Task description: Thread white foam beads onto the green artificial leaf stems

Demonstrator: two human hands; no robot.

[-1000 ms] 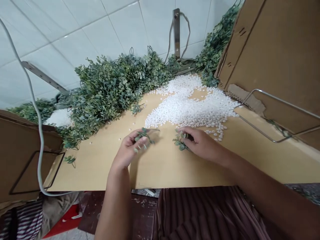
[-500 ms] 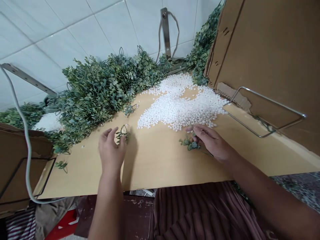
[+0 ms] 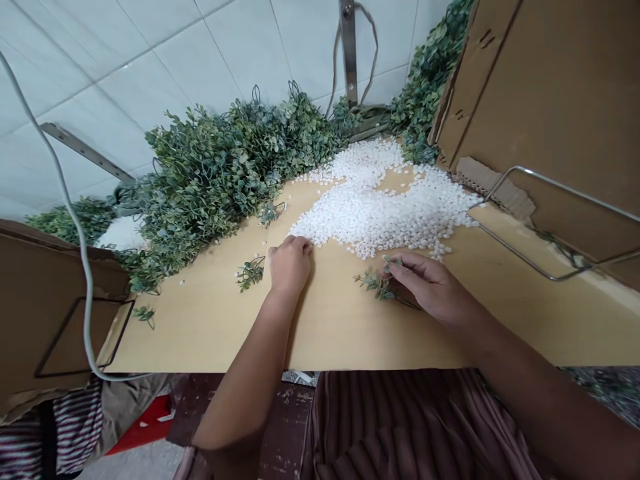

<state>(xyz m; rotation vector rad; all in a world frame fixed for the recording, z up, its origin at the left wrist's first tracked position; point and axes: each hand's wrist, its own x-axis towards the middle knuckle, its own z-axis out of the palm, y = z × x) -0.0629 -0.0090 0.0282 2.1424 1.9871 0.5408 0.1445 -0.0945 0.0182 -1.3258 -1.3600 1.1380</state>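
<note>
My right hand [image 3: 427, 285] pinches a green artificial leaf sprig [image 3: 376, 283], whose leaves stick out to the left and whose thin stem trails below the fingers. My left hand [image 3: 290, 265] rests at the near left edge of a spread of small white plastic beads [image 3: 370, 207]. Its fingers are curled closed at the beads, and what is between the fingertips is hidden. Just left of that hand a loose sprig [image 3: 250, 273] lies on the tan tabletop [image 3: 340, 320]. Another small sprig [image 3: 271, 212] lies farther back, beside the heap of foliage.
A large heap of artificial greenery [image 3: 215, 167] runs along the tiled wall. Cardboard boxes [image 3: 565, 100] with wire handles flank both sides. A white cable [image 3: 83, 247] hangs at the left. Another person's striped clothing [image 3: 75, 427] shows at lower left.
My left hand has moved right, from over the loose sprig to the edge of the beads, and its fingers have closed. My right hand still holds its sprig, now turned slightly. The view has shifted.
</note>
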